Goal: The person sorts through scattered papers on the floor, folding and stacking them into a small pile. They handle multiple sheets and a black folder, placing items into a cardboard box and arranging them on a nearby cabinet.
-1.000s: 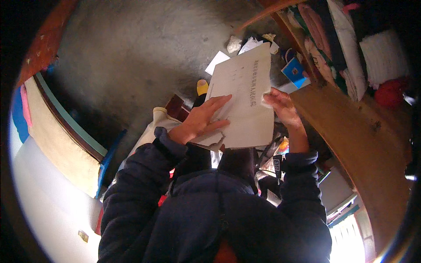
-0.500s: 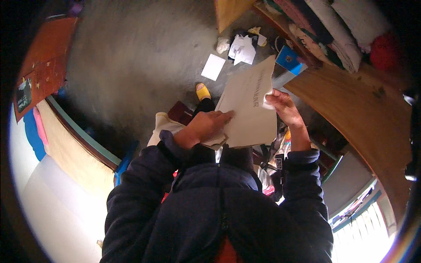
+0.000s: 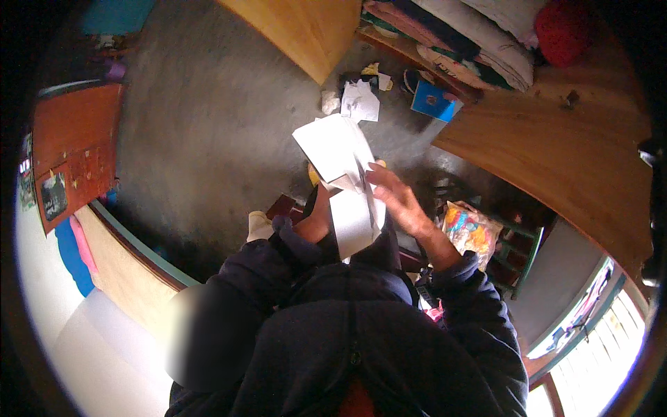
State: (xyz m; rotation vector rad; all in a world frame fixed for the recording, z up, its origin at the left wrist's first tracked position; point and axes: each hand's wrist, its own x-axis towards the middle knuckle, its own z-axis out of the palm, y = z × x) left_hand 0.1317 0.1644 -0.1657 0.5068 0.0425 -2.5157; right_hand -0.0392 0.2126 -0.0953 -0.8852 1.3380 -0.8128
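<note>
In front of my body, low over my lap, is a sheaf of white paper (image 3: 336, 151), its sheets partly spread and folded over one another. My left hand (image 3: 317, 221) supports it from the left; its fingers are hidden behind the sheets. Along the right edge, my right hand (image 3: 399, 200) touches the sheaf with bent fingertips, and whether they pinch a sheet is hard to see. Beneath the paper, part of a yellow slipper (image 3: 313, 174) shows.
Crumpled white paper (image 3: 360, 101) and a blue flat item (image 3: 433, 102) lie on the grey floor ahead. Folded bedding (image 3: 479, 42) is stacked at upper right beside a wooden panel (image 3: 549, 149). A colourful plastic bag (image 3: 470, 229) is right of my hand; a reddish-brown cabinet (image 3: 76, 149) stands left.
The large cream sheet with printing no longer faces up; white, folded sheets do. My left hand has slipped behind the paper, and my right hand has moved left and down. The view has shifted.
</note>
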